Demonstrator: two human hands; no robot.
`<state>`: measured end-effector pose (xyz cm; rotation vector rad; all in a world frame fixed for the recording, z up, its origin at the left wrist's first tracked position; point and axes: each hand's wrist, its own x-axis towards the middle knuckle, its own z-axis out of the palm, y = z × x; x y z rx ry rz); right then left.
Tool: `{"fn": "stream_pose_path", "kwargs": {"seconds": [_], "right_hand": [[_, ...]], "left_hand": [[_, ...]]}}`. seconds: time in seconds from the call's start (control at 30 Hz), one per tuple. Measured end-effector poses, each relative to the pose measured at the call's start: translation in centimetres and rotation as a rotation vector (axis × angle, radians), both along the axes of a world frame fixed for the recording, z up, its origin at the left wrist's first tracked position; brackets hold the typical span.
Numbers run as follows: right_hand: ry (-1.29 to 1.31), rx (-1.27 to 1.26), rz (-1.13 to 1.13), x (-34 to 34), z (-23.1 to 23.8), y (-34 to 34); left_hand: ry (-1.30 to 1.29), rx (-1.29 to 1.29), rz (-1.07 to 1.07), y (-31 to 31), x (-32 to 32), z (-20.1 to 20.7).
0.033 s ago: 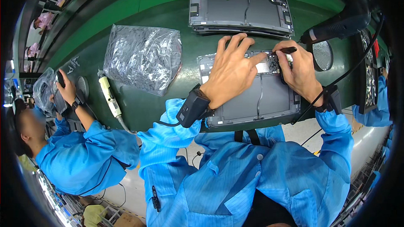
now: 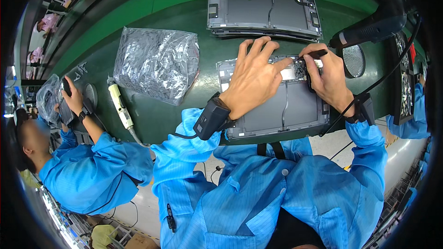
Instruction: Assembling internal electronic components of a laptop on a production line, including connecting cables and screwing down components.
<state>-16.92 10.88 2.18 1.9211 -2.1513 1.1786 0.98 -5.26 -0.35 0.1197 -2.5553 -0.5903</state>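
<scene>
An opened tablet-like device (image 2: 300, 106) with a grey inner face and exposed circuit parts lies flat before me on the bench. My left hand (image 2: 254, 80) rests over its upper left part, palm down with fingers spread, holding nothing. Between the thumb and fingers of my right hand (image 2: 330, 76) is a slim black pen-like tool (image 2: 318, 54), held above the small circuit board (image 2: 300, 68) at the device's upper right. The tool's exact kind and its tip cannot be made out. My right fingers hide part of that corner.
Beyond the device lies a stack of similar opened devices (image 2: 267, 11). To the left are a clear plastic bag of dark pieces (image 2: 157, 64) and a pale corded screwdriver (image 2: 121, 103). A black handheld tool (image 2: 374, 23) and round mesh holder (image 2: 354, 62) stand right. A co-worker (image 2: 92, 166) sits left.
The black tool in my right hand has tilted slightly, its outer end rising a little. My left hand and the device stay in place.
</scene>
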Motion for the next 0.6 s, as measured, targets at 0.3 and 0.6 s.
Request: {"fn": "stream_pose_path", "kwargs": {"seconds": [0.3, 0.6], "right_hand": [[-0.132, -0.069, 0.012, 0.31, -0.53, -0.04], [-0.122, -0.096, 0.025, 0.04, -0.77, 0.14]], "left_hand": [[0.006, 0.005, -0.006, -0.03, -0.09, -0.12], [-0.002, 0.001, -0.011, -0.06, -0.13, -0.16]]}}
